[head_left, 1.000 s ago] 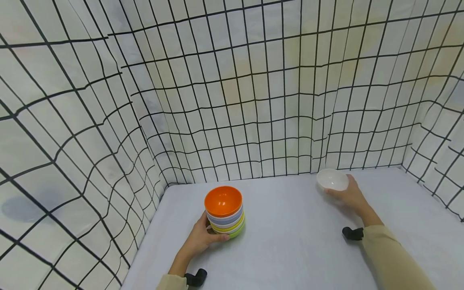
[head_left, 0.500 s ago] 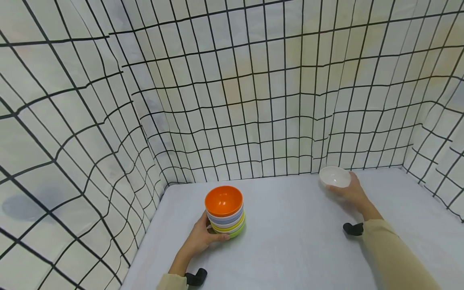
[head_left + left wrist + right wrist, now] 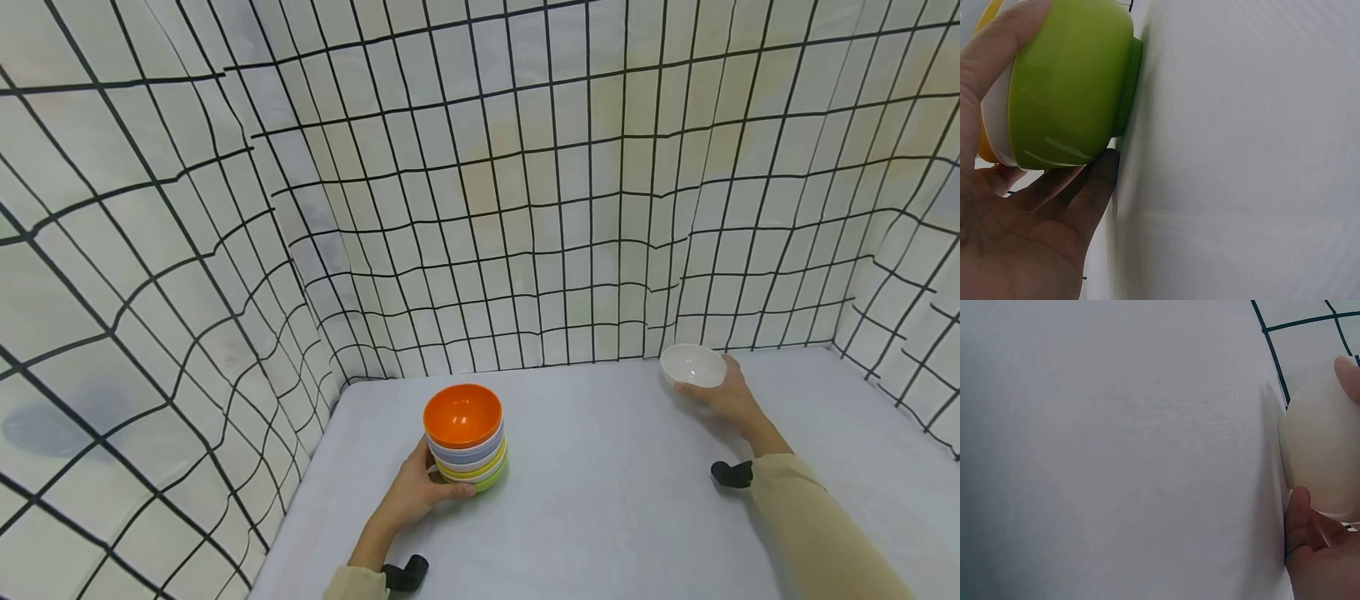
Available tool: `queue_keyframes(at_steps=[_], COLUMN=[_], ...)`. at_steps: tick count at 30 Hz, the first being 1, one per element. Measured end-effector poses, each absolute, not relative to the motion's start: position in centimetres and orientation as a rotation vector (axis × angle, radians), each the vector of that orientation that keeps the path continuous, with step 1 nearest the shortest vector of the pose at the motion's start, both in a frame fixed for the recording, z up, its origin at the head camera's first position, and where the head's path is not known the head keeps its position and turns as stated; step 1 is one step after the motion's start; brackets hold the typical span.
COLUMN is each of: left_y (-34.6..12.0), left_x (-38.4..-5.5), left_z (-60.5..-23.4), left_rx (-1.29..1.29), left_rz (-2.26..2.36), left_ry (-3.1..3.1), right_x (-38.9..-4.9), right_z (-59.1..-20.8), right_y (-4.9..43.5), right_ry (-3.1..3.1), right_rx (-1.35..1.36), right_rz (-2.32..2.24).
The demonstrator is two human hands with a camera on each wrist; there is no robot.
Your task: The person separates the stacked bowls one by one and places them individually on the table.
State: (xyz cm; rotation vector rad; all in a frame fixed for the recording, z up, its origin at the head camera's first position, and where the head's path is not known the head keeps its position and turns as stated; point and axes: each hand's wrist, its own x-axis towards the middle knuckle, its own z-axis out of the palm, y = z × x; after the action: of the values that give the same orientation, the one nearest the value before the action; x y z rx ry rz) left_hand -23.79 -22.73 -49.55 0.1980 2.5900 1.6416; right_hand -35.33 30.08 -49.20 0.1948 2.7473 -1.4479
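Note:
A stack of nested bowls stands upright on the left part of the table. Its top is an orange bowl (image 3: 462, 416), with white, blue and yellow rims below. At the bottom is a green bowl (image 3: 1072, 81), its foot right at the tabletop. My left hand (image 3: 412, 493) grips the stack low on its left side, thumb across the front and the other fingers partly hidden behind. Far back on the right, my right hand (image 3: 726, 398) holds a single white bowl (image 3: 692, 367) by its right side. In the right wrist view, the white bowl's (image 3: 1322, 450) base is close to the tabletop.
A white cloth covers the table (image 3: 592, 483). White walls with a black grid (image 3: 525, 208) rise behind the table and along both sides. The white bowl is near the back wall. A black strap piece (image 3: 731, 474) sits at the right wrist.
Over the first half second, my right hand and the white bowl shifted slightly back and to the right; since then they have stayed put. The left hand and the stack look still.

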Motion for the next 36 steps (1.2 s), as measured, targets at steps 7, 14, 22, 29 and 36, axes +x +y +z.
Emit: queue_keyframes(at_steps=[7,14,22,29,36], left_y=[-22.7,-22.7,-22.8,-22.8,-22.7], left_x=[-23.8,-23.8,-24.0,-23.9,-23.8], left_z=[-49.6,-49.6,-49.8,-49.7,-49.6], left_rx=[0.194,0.205,0.209,0.203,0.193], left_rz=[1.648,1.660,1.643,1.636,1.654], left_ry=[2.585,2.579,2.593,2.597,2.583], right_x=[-35.0,-33.6,-31.1,-29.7,-28.6], right_z=[-49.3,-48.4,-45.9,-43.2,-41.7], right_y=[30.0,29.2,26.2,22.3,17.6], right_ry=[2.773,2.805,2.879,2.932,2.854], right_rx=[0.224,0.345,0.460,0.162,-0.238], right_rz=[-1.457,-1.389,-1.432,-1.375,-1.377])
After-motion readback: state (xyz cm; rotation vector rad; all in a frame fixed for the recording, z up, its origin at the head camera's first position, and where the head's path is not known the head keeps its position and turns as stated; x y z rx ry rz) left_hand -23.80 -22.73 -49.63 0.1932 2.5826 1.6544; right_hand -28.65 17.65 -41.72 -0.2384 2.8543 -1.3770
